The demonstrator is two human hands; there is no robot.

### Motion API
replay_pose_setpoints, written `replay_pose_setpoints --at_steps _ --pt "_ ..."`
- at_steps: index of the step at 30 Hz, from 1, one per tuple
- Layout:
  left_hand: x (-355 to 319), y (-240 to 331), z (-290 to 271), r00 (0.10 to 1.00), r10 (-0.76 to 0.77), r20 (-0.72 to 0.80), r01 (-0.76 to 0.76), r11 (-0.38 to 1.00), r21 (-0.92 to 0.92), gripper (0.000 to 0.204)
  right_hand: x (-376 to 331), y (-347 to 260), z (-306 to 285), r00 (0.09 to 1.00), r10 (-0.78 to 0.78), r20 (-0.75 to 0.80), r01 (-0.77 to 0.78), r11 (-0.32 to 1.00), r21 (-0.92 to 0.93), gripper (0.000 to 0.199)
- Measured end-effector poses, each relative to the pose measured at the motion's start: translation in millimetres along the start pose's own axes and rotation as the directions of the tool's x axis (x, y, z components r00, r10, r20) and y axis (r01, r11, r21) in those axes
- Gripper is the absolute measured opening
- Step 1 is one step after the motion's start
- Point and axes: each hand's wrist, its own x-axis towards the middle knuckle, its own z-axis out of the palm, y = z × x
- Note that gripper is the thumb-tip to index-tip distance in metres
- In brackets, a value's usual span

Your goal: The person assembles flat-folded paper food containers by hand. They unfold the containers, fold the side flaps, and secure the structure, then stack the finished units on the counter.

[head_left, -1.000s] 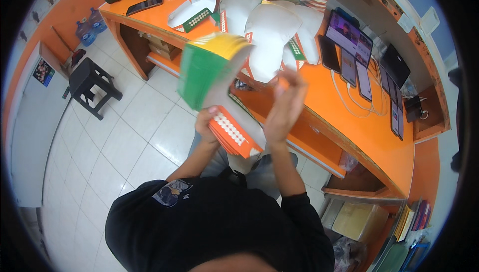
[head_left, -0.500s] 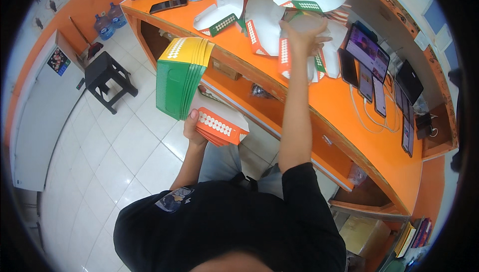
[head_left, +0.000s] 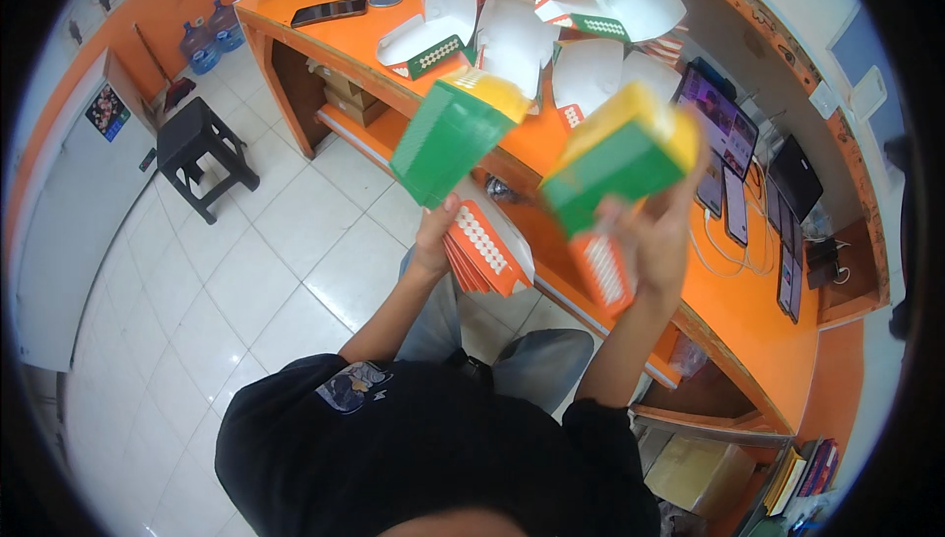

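Observation:
My left hand (head_left: 434,234) is closed round the base of a stack of nested paper food boxes (head_left: 445,148), its thumb on the near side. They have green and yellow panels with an orange, white-dotted front. To the right, my right hand (head_left: 661,247) grips another paper food box (head_left: 615,175) of the same colours, held apart from the stack over the desk's front edge. Motion blurs this box and the fingers. Behind both hands, several opened paper boxes (head_left: 512,37) with white insides lie heaped on the orange desk (head_left: 733,315).
Several phones and a tablet (head_left: 717,114) lean along the desk's right side, with white cables (head_left: 724,256) below them. A dark phone (head_left: 330,12) lies at the back left. Left on the tiled floor stand a black stool (head_left: 202,148) and water jugs (head_left: 200,48).
My right hand has come back from the heap toward me and now holds a box. The stack in my left hand has shifted right and tilted.

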Motion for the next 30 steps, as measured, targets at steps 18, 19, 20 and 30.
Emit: replay_pose_setpoints --at_steps 18,19,20,30 --pt "-22 -29 47 0.933 -0.249 0.260 0.233 0.968 0.092 0.077 -42 51 32 0.979 -0.177 -0.101 0.168 0.982 -0.090 0.121" --pt "-22 -27 50 0.871 -0.355 0.341 0.355 0.933 0.063 0.076 -42 52 34 0.979 -0.157 -0.130 0.145 0.985 -0.092 0.123" --pt "-23 -26 55 0.853 -0.417 0.313 0.430 0.902 0.031 0.076 -43 52 37 0.978 -0.156 -0.135 0.152 0.988 -0.038 0.123" --pt "-26 -11 67 0.803 -0.506 0.315 0.493 0.861 0.124 0.075 -37 64 59 0.896 -0.239 -0.374 0.294 0.951 0.098 0.116"
